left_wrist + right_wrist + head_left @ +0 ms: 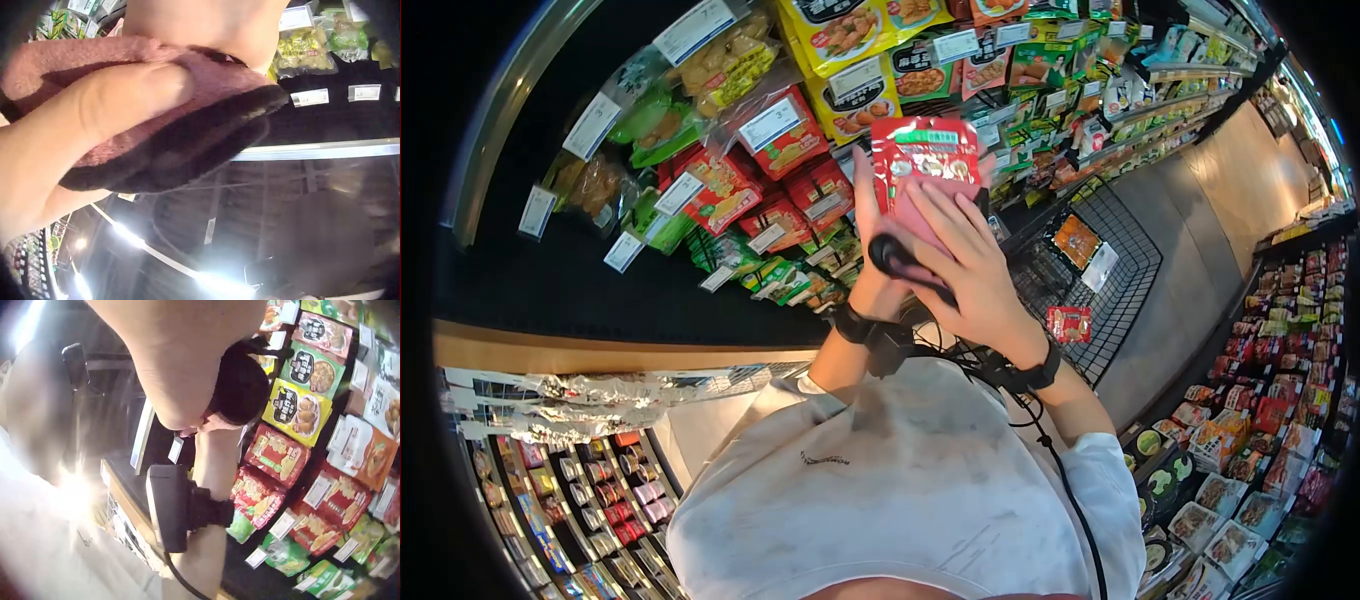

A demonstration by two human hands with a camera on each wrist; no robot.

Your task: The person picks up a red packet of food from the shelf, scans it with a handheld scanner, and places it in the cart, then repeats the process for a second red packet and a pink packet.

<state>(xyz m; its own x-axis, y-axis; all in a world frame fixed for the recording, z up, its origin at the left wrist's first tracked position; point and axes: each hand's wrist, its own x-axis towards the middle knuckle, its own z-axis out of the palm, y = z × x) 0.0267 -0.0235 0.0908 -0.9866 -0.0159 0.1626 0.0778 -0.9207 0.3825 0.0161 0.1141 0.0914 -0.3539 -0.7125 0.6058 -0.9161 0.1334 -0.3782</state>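
A red packet (922,150) stands upright between the two hands in the head view. My left hand (867,207) grips it from behind, thumb along one edge and fingertips past the other. Over its lower part lies a soft pink item (910,217) with black trim; the left thumb presses on this pink fabric (219,84) in the left wrist view. My right hand (970,265) rests on the pink item, fingers nearly straight and close together. In the right wrist view the right hand (187,362) covers most of the items, leaving a black rounded part (240,390) visible.
Shelves of hanging food packs (780,145) with price tags rise ahead. A black wire basket (1135,275), holding an orange pack (1077,241) and a red packet (1069,324), is at the right. Beyond the aisle stands another display (1265,400). Cables hang near the wrists.
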